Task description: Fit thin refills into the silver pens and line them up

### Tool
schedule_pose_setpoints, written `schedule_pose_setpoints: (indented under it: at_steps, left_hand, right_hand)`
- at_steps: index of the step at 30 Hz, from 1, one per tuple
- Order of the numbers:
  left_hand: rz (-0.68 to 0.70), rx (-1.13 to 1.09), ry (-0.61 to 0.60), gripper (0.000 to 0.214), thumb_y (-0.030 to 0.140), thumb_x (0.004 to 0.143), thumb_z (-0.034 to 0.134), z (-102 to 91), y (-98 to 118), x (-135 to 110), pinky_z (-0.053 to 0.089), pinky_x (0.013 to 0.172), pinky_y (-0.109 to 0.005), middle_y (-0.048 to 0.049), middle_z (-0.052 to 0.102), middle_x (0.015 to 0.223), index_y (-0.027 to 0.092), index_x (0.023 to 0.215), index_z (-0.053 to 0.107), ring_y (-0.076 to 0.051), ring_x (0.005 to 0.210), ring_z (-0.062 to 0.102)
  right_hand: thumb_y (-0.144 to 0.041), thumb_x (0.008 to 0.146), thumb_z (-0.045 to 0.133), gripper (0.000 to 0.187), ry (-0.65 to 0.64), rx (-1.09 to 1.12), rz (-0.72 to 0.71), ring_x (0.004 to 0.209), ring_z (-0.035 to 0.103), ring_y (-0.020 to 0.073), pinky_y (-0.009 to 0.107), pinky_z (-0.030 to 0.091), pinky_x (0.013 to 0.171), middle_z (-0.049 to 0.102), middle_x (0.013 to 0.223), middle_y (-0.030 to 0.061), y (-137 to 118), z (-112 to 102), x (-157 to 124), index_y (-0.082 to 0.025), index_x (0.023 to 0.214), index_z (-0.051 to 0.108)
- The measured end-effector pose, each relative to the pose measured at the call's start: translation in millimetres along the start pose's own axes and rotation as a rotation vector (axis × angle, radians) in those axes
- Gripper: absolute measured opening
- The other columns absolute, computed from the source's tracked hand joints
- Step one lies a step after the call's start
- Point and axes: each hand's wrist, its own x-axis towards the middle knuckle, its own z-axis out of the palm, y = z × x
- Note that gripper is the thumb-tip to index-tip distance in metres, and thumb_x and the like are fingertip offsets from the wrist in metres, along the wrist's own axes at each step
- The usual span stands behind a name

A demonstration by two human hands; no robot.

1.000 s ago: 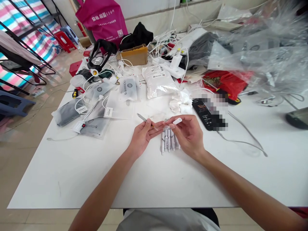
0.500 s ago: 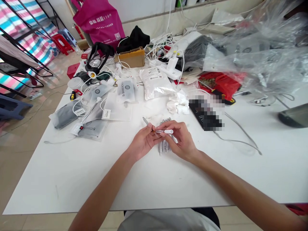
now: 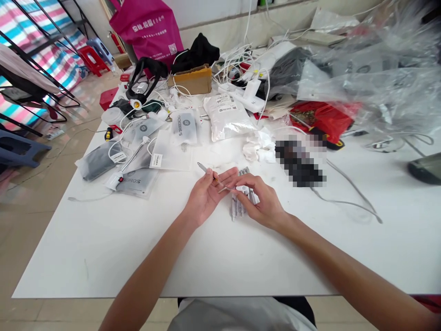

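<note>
My left hand [image 3: 206, 196] has its palm turned up, and its thumb clamps a slim grey pen-like piece [image 3: 202, 167] whose pointed end sticks out to the upper left. The other fingers of that hand lie stretched out toward the right. At the piece's other end, my right hand [image 3: 260, 202] pinches a small white-ended part [image 3: 244, 188] between thumb and fingertips. Whether the two parts are joined is hard to see. Beneath the right hand lie several silver-and-clear pens [image 3: 238, 209] side by side on the white table [image 3: 220, 257], partly covered by the fingers.
Crumpled white tissue [image 3: 259, 146] and a pixelated dark item [image 3: 299, 161] lie beyond the hands. Frosted pouches [image 3: 138, 183] and a cable are on the left. A white parcel [image 3: 229, 117], tangled cables, a red bag [image 3: 324, 115] and clear plastic [image 3: 389, 87] fill the back.
My left fingers have straightened and opened out, and the pen-like piece is tilted more. The white end has turned and shows less beside my right fingers. The whole view has shifted slightly.
</note>
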Motion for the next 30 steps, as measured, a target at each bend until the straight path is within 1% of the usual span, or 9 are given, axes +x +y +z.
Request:
schedule_pose_setpoints:
  at_steps: [3, 5, 8, 10, 13, 16, 20, 25, 30]
  left_hand:
    - [-0.004, -0.018, -0.005, 0.034, 0.051, 0.098, 0.066, 1.4, 1.8, -0.2, 0.044, 0.117, -0.047, -0.012, 0.071, 0.139, 0.02, 0.085, 0.062, -0.03, 0.139, 0.06]
    - [0.004, -0.035, -0.001, 0.033, 0.05, 0.099, 0.065, 1.4, 2.1, 0.2, 0.043, 0.118, -0.047, -0.011, 0.071, 0.139, 0.021, 0.086, 0.061, -0.03, 0.141, 0.059]
    - [0.072, -0.052, 0.035, 0.03, 0.048, 0.1, 0.065, 0.7, 2.3, 0.8, 0.042, 0.12, -0.045, -0.0083, 0.072, 0.137, 0.022, 0.086, 0.059, -0.027, 0.147, 0.053]
    - [0.13, -0.047, 0.065, 0.029, 0.047, 0.1, 0.065, 0.4, 2.8, 0.9, 0.041, 0.121, -0.043, -0.0073, 0.074, 0.134, 0.023, 0.087, 0.058, -0.025, 0.147, 0.053]
    - [0.187, -0.01, 0.081, 0.029, 0.048, 0.101, 0.064, 1.3, 3.7, 0.1, 0.041, 0.122, -0.043, -0.0072, 0.076, 0.13, 0.023, 0.088, 0.057, -0.025, 0.144, 0.057]
    - [0.205, 0.034, 0.081, 0.031, 0.05, 0.1, 0.064, 3.1, 3.7, -1.1, 0.042, 0.121, -0.044, -0.0079, 0.077, 0.129, 0.022, 0.089, 0.055, -0.026, 0.141, 0.06]
    - [0.22, 0.061, 0.086, 0.034, 0.053, 0.099, 0.064, 4.1, 3.1, -1.6, 0.043, 0.119, -0.046, -0.009, 0.077, 0.127, 0.022, 0.089, 0.054, -0.028, 0.137, 0.063]
    - [0.215, 0.068, 0.084, 0.036, 0.055, 0.098, 0.066, 3.6, 2.9, -1.2, 0.043, 0.119, -0.046, -0.009, 0.077, 0.126, 0.022, 0.089, 0.054, -0.028, 0.135, 0.064]
    - [0.176, 0.126, 0.059, 0.036, 0.056, 0.097, 0.066, 5.5, -0.8, -2.3, 0.043, 0.117, -0.044, -0.0094, 0.077, 0.127, 0.021, 0.09, 0.061, -0.028, 0.135, 0.064]
  right_hand:
    - [-0.031, 0.104, 0.061, 0.022, -0.002, -0.043, 0.046, 0.095, 0.071, 0.0219, 0.04, 0.061, 0.085, 0.072, 0.108, 0.0067, -0.8, -1.1, 1.0, -0.028, 0.125, 0.058]
    - [-0.033, 0.104, 0.06, 0.022, -0.013, -0.033, 0.065, 0.089, 0.07, 0.0203, 0.037, 0.06, 0.081, 0.072, 0.105, 0.0059, -2.1, -1.7, 2.4, -0.027, 0.126, 0.058]
    - [-0.034, 0.106, 0.056, 0.022, -0.085, -0.021, 0.109, 0.078, 0.064, 0.0175, 0.034, 0.057, 0.073, 0.068, 0.095, 0.004, -5.5, -2.5, 5.0, -0.025, 0.126, 0.059]
    - [-0.034, 0.107, 0.053, 0.022, -0.135, -0.025, 0.122, 0.074, 0.058, 0.0165, 0.033, 0.053, 0.069, 0.065, 0.09, 0.0032, -7.9, -2.8, 6.1, -0.023, 0.124, 0.061]
    - [-0.033, 0.109, 0.049, 0.024, -0.184, -0.018, 0.129, 0.072, 0.054, 0.0161, 0.032, 0.049, 0.067, 0.064, 0.089, 0.0034, -10.0, -2.1, 6.1, -0.023, 0.125, 0.063]
    - [-0.034, 0.109, 0.047, 0.027, -0.22, -0.003, 0.149, 0.068, 0.051, 0.0157, 0.032, 0.047, 0.063, 0.064, 0.09, 0.0037, -10.7, -1.1, 5.1, -0.024, 0.128, 0.063]
    - [-0.034, 0.109, 0.047, 0.025, -0.208, -0.004, 0.138, 0.065, 0.049, 0.0153, 0.032, 0.046, 0.062, 0.062, 0.087, 0.003, -11.0, -1.4, 5.5, -0.025, 0.126, 0.063]
    - [-0.034, 0.109, 0.048, 0.024, -0.182, -0.026, 0.114, 0.067, 0.051, 0.0164, 0.033, 0.047, 0.063, 0.06, 0.083, 0.0023, -11.3, -1.9, 7.9, -0.024, 0.123, 0.064]
    - [-0.037, 0.109, 0.048, 0.028, -0.17, -0.029, 0.117, 0.067, 0.054, 0.0167, 0.033, 0.047, 0.061, 0.064, 0.085, 0.0036, -10.5, -1.5, 8.6, -0.024, 0.127, 0.066]
